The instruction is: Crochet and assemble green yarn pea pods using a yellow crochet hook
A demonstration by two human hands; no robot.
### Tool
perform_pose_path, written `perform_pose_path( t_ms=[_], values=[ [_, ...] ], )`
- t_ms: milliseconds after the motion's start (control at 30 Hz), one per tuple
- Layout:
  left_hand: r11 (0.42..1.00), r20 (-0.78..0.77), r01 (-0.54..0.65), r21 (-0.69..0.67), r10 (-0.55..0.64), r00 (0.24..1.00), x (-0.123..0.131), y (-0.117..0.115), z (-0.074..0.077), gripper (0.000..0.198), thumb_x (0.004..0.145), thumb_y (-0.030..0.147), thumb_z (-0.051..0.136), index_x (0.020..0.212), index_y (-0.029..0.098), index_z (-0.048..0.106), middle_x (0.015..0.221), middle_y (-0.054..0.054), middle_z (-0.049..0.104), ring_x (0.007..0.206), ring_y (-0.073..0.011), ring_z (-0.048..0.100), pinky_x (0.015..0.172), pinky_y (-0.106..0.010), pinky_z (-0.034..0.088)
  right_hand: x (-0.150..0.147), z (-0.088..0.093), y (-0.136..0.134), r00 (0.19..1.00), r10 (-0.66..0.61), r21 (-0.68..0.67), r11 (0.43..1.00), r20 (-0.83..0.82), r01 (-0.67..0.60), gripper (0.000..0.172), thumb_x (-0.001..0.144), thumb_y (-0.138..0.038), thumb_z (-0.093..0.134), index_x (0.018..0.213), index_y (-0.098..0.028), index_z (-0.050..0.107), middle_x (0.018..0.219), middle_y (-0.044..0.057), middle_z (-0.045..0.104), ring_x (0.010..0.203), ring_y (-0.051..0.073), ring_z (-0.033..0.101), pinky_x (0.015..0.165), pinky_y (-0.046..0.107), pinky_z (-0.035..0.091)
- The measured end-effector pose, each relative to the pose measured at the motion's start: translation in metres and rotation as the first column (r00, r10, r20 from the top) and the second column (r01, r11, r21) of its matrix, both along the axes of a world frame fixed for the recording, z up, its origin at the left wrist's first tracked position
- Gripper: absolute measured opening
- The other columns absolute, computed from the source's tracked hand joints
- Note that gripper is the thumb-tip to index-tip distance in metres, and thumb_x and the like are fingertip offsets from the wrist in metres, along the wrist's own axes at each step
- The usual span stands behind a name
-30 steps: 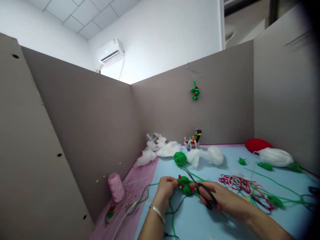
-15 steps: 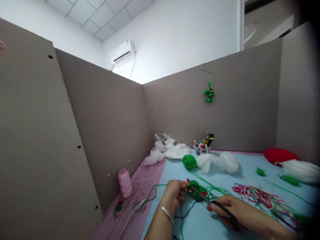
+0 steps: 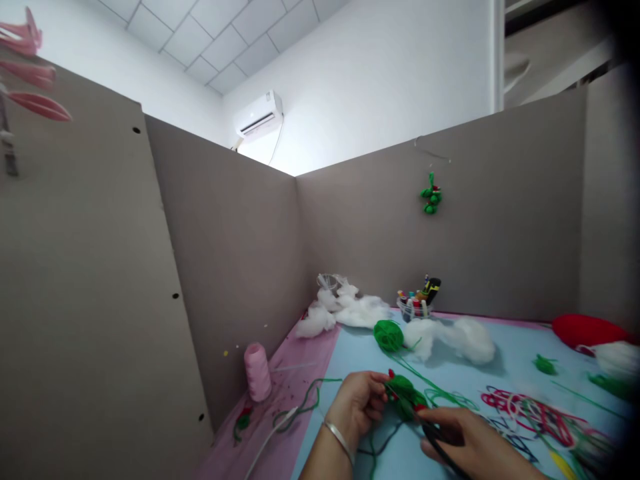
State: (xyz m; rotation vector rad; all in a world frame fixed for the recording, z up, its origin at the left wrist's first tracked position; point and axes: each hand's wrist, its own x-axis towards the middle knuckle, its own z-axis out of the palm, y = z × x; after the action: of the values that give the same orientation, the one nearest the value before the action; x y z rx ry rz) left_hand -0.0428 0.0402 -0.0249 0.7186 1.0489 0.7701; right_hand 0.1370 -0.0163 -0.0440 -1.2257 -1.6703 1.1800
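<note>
In the head view, my left hand [image 3: 365, 399] pinches the left side of a small green knitted figure [image 3: 404, 388] with red bits on it. A bracelet circles that wrist. My right hand [image 3: 463, 433] is closed around black-handled scissors [image 3: 440, 448], whose blades lie against the front of the figure. Whether the blades are apart is too dark to tell. Green yarn [image 3: 447, 393] trails behind the figure, and a dark strand hangs beneath it.
A green yarn ball [image 3: 389, 335], white stuffing [image 3: 470, 340] and a basket of pens [image 3: 415, 307] stand at the back. Tangled red and white yarn [image 3: 535, 413] lies right. A pink thread spool [image 3: 257, 373] stands left. A similar green figure [image 3: 431, 195] hangs on the partition [image 3: 365, 220].
The view has shifted, so everything sits slightly further right and lower. My right hand with the scissors has come closer to the figure and my left hand.
</note>
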Motion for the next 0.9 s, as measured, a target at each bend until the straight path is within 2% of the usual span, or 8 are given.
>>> perform_pose_path(
  t_ms=[133, 267, 400, 600, 667, 767, 833, 900],
  values=[
    [0.998, 0.005, 0.031, 0.052, -0.031, 1.000, 0.001, -0.002, -0.001, 0.036, 0.049, 0.002, 0.051, 0.081, 0.013, 0.064, 0.050, 0.002, 0.049, 0.038, -0.0034, 0.021, 0.045, -0.020, 0.003, 0.000, 0.006, 0.000, 0.999, -0.027, 0.004, 1.000, -0.026, 0.027, 0.017, 0.058, -0.033, 0.074, 0.060, -0.018, 0.065, 0.057, -0.001, 0.051, 0.057, 0.014, 0.043, 0.052, 0.024, 0.032],
    [0.990, 0.023, 0.071, 0.124, -0.074, 0.997, 0.003, -0.006, 0.002, 0.043, 0.050, 0.004, 0.054, 0.090, 0.011, 0.069, 0.051, 0.002, 0.050, 0.039, -0.0032, 0.019, 0.046, -0.022, 0.002, -0.001, 0.012, -0.001, 0.998, 0.002, -0.027, 1.000, -0.062, -0.004, 0.028, 0.059, -0.042, 0.075, 0.058, -0.017, 0.064, 0.055, -0.002, 0.046, 0.054, 0.011, 0.038, 0.049, 0.023, 0.029],
    [0.972, 0.018, 0.062, 0.225, -0.068, 0.998, 0.006, -0.009, 0.004, 0.025, 0.052, 0.012, 0.062, 0.075, 0.009, 0.070, 0.051, 0.001, 0.050, 0.041, -0.0035, 0.022, 0.048, -0.025, 0.004, 0.001, 0.011, -0.003, 0.994, 0.024, -0.097, 0.995, -0.111, -0.035, 0.046, 0.065, -0.060, 0.068, 0.074, -0.014, 0.066, 0.049, -0.006, 0.035, 0.048, 0.007, 0.026, 0.046, 0.022, 0.020],
    [0.938, -0.013, 0.037, 0.346, -0.035, 0.999, 0.009, -0.011, 0.000, 0.025, 0.050, 0.027, 0.072, 0.067, 0.009, 0.068, 0.054, 0.001, 0.054, 0.043, -0.0035, 0.025, 0.049, -0.026, 0.008, 0.004, 0.003, -0.004, 0.966, 0.024, -0.169, 0.983, -0.257, -0.070, 0.054, 0.069, -0.064, 0.064, 0.087, -0.013, 0.066, 0.054, -0.004, 0.044, 0.050, 0.008, 0.031, 0.046, 0.022, 0.021],
    [0.928, -0.026, 0.034, 0.371, -0.026, 0.999, 0.009, -0.011, 0.000, 0.026, 0.051, 0.030, 0.073, 0.066, 0.009, 0.069, 0.054, 0.001, 0.054, 0.043, -0.0038, 0.026, 0.049, -0.026, 0.010, 0.002, 0.000, -0.003, 0.983, -0.004, -0.128, 0.992, -0.183, -0.020, 0.054, 0.072, -0.064, 0.059, 0.090, -0.013, 0.066, 0.053, -0.003, 0.047, 0.049, 0.009, 0.035, 0.047, 0.022, 0.026],
    [0.913, -0.042, 0.020, 0.408, -0.003, 0.999, 0.010, -0.012, 0.002, 0.024, 0.052, 0.028, 0.074, 0.068, 0.010, 0.070, 0.054, 0.001, 0.055, 0.045, -0.0045, 0.027, 0.048, -0.025, 0.013, -0.002, 0.000, -0.002, 0.996, -0.091, 0.018, 0.996, 0.012, 0.091, 0.048, 0.067, -0.059, 0.064, 0.087, -0.016, 0.069, 0.062, 0.002, 0.059, 0.057, 0.016, 0.051, 0.055, 0.027, 0.038],
    [0.903, -0.041, 0.005, 0.430, 0.014, 0.999, 0.012, -0.012, 0.003, 0.025, 0.051, 0.025, 0.074, 0.071, 0.010, 0.072, 0.053, 0.002, 0.056, 0.046, -0.0048, 0.029, 0.049, -0.024, 0.014, -0.004, 0.005, -0.004, 0.975, -0.189, 0.147, 0.974, 0.118, 0.171, 0.040, 0.063, -0.048, 0.071, 0.091, -0.020, 0.071, 0.079, 0.007, 0.067, 0.072, 0.023, 0.058, 0.068, 0.033, 0.042],
    [0.894, -0.034, -0.004, 0.448, 0.022, 0.999, 0.014, -0.014, 0.005, 0.026, 0.051, 0.023, 0.073, 0.074, 0.011, 0.072, 0.053, 0.002, 0.056, 0.046, -0.0048, 0.029, 0.049, -0.023, 0.015, -0.006, 0.012, -0.008, 0.917, -0.304, 0.337, 0.918, 0.257, 0.210, 0.034, 0.064, -0.038, 0.070, 0.095, -0.024, 0.071, 0.088, 0.007, 0.068, 0.081, 0.027, 0.058, 0.074, 0.036, 0.042]
  ],
)
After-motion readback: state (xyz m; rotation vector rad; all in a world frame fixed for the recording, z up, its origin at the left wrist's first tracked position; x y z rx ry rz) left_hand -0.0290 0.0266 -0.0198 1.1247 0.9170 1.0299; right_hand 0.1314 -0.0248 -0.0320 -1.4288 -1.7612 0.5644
